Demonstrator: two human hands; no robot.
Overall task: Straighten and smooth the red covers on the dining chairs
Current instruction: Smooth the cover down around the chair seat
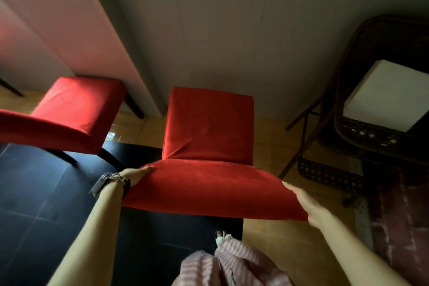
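**Two hands flat on the red chair back**

Both hands reach down to the chair (209, 123) straight ahead, which is seen from behind and above. Its back is nearest the camera and its seat points away towards the pale wall (232, 30). The red cover (209, 190) wraps the seat and the back. It lies smooth across the back, and a few soft folds gather at the left where the seat meets the back.

The left hand (137, 175) lies against the upper left edge of the back, with its fingers stretched along the fabric. The thumb is hidden, so the grip reads as a flat press rather than a pinch. A watch (102, 183) and bracelets circle that wrist. The right hand (304, 202) rests along the right edge of the back, fingers straight and together, palm on the cloth. Its grip is open, with nothing gathered in it.

A second chair (76, 102) in the same red cover stands to the left, well apart and angled away, with its dark legs on black floor tiles (34, 193). Tan tiles (274, 251) run under the right arm. At the far right stands a dark wicker stand (362, 137) carrying a white block (390, 97). Striped pink clothing (232, 264) and a foot (221, 235) show at the bottom edge.
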